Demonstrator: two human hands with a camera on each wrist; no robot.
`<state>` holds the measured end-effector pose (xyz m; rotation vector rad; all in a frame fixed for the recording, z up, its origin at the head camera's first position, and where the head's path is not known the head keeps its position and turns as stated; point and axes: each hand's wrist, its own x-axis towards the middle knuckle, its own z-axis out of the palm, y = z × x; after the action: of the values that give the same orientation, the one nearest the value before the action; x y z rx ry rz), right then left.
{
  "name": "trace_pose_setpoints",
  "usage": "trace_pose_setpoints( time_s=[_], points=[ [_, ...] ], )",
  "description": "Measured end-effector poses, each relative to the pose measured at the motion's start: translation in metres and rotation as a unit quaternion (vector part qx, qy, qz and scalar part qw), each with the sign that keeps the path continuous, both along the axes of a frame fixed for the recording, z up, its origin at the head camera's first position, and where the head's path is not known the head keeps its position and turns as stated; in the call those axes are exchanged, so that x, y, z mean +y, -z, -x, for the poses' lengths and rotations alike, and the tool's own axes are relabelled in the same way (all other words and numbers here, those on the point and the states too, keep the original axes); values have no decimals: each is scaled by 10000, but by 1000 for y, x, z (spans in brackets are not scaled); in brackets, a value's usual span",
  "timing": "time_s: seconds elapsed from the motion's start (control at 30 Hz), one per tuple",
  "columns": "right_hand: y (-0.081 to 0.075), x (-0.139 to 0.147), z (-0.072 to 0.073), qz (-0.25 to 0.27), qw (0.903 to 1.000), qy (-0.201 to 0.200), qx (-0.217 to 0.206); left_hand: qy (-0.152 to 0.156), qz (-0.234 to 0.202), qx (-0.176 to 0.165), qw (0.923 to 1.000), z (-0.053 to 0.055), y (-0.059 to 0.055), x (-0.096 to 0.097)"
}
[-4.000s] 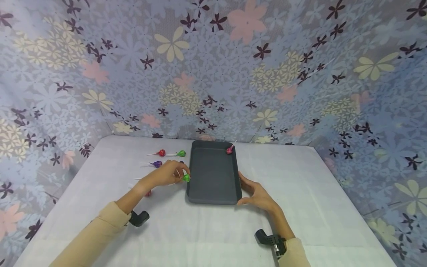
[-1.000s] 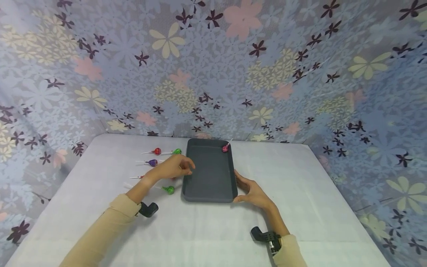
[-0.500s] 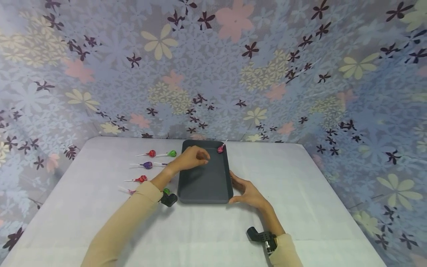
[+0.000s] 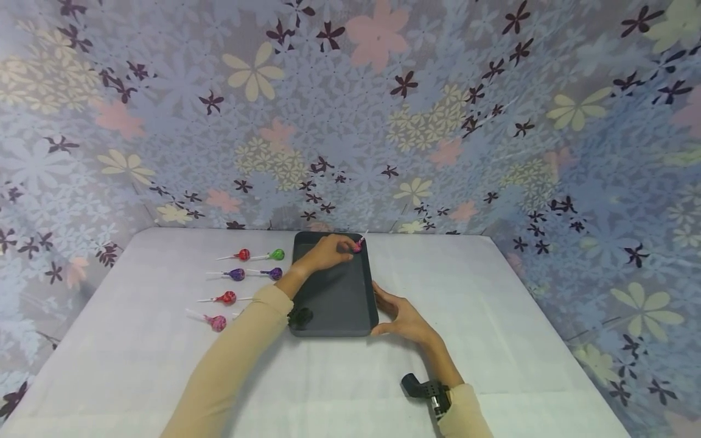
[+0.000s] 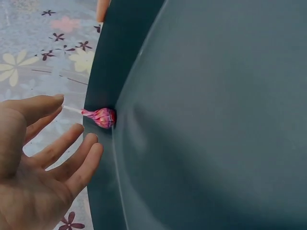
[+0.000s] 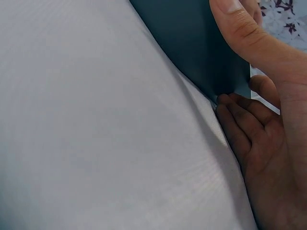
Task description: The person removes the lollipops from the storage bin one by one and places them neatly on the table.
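A dark grey baking tray [image 4: 334, 304] lies on the white-covered table. One pink lollipop [image 5: 101, 117] leans against its wall in the far right corner, the stick poking over the rim. My left hand [image 4: 328, 252] reaches across the tray to that lollipop. In the left wrist view its thumb and fingers are spread around the stick, with a gap showing between them and the candy. My right hand [image 4: 408, 319] holds the tray's near right corner, thumb at the front and fingers along the side wall. The right wrist view shows those fingertips [image 6: 223, 99] at the wall.
Left of the tray lie loose lollipops in rows: a red one [image 4: 243, 254], a green one [image 4: 278, 254], two purple ones, another red one [image 4: 229, 297] and a pink one [image 4: 218, 323]. My left sleeve [image 4: 230, 359] hides others. A flowered cloth [image 4: 350, 121] stands behind the table.
My left hand set a green lollipop down left of the tray, then moved right over the tray to the pink lollipop in the corner. My right hand stays at the tray's corner.
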<state>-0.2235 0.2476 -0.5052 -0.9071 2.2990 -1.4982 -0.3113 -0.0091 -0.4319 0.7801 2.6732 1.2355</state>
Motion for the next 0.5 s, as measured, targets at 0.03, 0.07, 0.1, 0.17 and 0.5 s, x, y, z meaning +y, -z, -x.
trace_pose_setpoints(
  time_s=[0.03, 0.07, 0.1, 0.17, 0.5],
  points=[
    [0, 0, 0, -3, 10000, 19, -13, 1, 39, -58, 10000, 2, 1, 2],
    [0, 0, 0, -4, 10000, 25, -20, -4, 76, -117, 9999, 3, 1, 3],
    [0, 0, 0, -2, 10000, 27, -28, -5, 110, -204, 9997, 5, 2, 5],
    [0, 0, -1, 25, 10000, 15, -45, -24, 141, -360, 9993, 7, 3, 7],
    [0, 1, 0, 31, 9999, 25, -122, 57, 323, -446, 9985, 21, 12, 20]
  ],
)
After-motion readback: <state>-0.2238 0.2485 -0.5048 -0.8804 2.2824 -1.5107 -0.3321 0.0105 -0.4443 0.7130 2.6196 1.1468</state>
